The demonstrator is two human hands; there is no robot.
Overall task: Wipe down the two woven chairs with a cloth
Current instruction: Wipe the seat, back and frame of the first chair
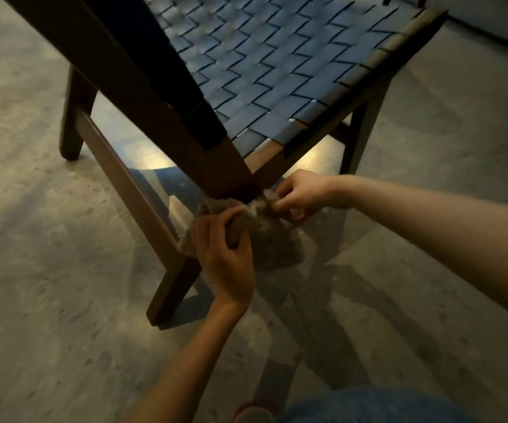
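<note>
Low over the speckled floor (48, 300), the left hand (225, 254) grips a grey-brown cloth (271, 242) bunched against the wooden frame joint (234, 181). Just beyond, the right hand (298, 193) pinches the cloth's far edge. Farther back spreads the dark strap seat of the woven chair (277, 71).

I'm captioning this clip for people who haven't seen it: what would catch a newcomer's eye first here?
The woven chair with its dark strap seat fills the upper middle of the view. Just below it, at a low joint of the wooden frame, two bare hands work a grey-brown cloth. The left hand grips it from below and the right hand pinches it from the right.
</note>
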